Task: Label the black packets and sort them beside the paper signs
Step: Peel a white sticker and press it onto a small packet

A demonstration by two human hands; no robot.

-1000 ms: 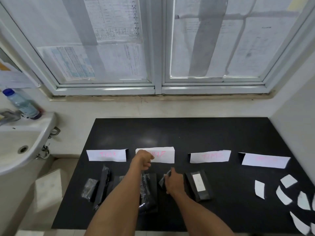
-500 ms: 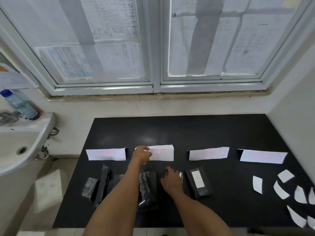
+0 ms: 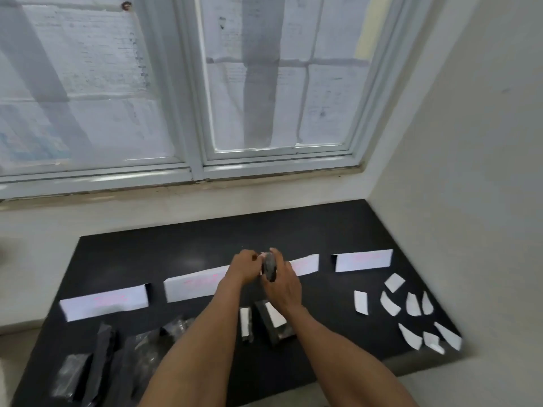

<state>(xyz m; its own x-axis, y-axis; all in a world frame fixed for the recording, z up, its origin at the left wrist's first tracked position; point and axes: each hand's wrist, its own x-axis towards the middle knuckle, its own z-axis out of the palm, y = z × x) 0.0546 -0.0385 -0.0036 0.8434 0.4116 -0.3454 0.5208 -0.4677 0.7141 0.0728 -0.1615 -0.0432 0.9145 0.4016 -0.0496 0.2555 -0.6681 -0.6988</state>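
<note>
From the head camera, both hands meet above the black bench [image 3: 293, 230], in front of the third paper sign. The right hand [image 3: 282, 286] is wrapped around a black packet [image 3: 270, 267], held clear of the bench with its long axis running roughly away from the person, far end up. The left hand [image 3: 245, 267] has its grip pinched together at the packet's left edge, on what may be a white label; blur makes this hard to confirm.

Four paper signs [image 3: 105, 301] stand in a row across the bench, each with pink writing too faint to read. Near the person, two labelled packets [image 3: 274, 320] lie with long axes pointing toward the signs. Unlabelled packets [image 3: 102, 356] lie at the near left. Loose white labels [image 3: 389, 304] are scattered at the right.
</note>
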